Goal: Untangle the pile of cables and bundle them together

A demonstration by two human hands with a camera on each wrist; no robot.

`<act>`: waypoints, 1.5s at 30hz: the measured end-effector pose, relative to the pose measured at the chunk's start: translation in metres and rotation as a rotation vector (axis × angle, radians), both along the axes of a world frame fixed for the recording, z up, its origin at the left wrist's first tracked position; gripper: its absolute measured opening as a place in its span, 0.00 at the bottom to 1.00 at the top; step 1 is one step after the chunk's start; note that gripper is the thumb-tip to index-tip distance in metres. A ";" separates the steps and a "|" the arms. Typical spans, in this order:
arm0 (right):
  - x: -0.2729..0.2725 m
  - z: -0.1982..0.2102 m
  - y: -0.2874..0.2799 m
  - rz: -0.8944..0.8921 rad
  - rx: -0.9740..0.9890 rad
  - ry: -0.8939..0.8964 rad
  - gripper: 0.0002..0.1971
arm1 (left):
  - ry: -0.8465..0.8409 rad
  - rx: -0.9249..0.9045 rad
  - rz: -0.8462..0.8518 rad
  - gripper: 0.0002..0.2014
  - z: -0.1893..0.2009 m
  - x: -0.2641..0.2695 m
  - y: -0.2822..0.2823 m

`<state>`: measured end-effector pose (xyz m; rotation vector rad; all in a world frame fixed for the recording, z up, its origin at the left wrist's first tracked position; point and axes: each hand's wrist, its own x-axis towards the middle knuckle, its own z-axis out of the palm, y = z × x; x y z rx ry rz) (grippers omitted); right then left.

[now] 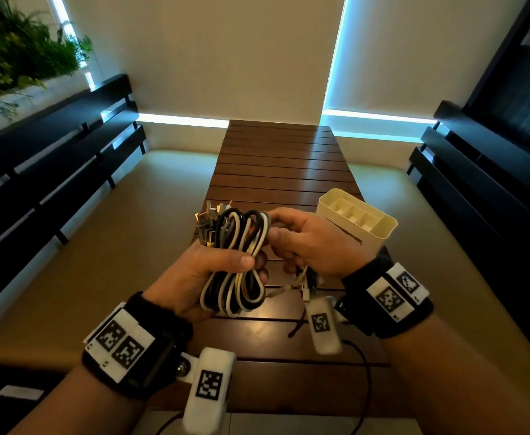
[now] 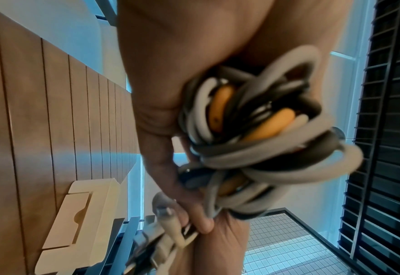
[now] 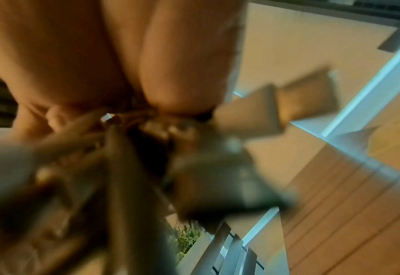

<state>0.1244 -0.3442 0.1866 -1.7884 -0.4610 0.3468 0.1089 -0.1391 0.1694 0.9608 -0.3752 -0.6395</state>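
Observation:
A folded bundle of black, white, grey and orange cables (image 1: 238, 259) is held above the slatted wooden table (image 1: 276, 171). My left hand (image 1: 213, 268) grips the bundle round its middle, thumb across the front. Metal plug ends (image 1: 208, 221) stick out at the bundle's top left. My right hand (image 1: 304, 240) pinches the upper loops with its fingertips, and a few loose cable ends (image 1: 304, 284) hang beneath its palm. In the left wrist view the cable loops (image 2: 260, 141) sit against the left palm. The right wrist view is blurred; cable strands (image 3: 114, 167) cross in front of the fingers.
A cream plastic organiser box (image 1: 356, 219) with inner compartments stands on the table just right of my right hand. Dark slatted benches (image 1: 53, 158) run along both sides. A plant (image 1: 15, 48) is at the far left. A thin black wire (image 1: 362, 372) trails over the table's near edge.

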 end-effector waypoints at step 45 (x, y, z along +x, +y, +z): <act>-0.040 0.004 0.043 -0.566 0.122 0.032 0.43 | -0.083 0.134 0.239 0.16 -0.007 -0.003 -0.037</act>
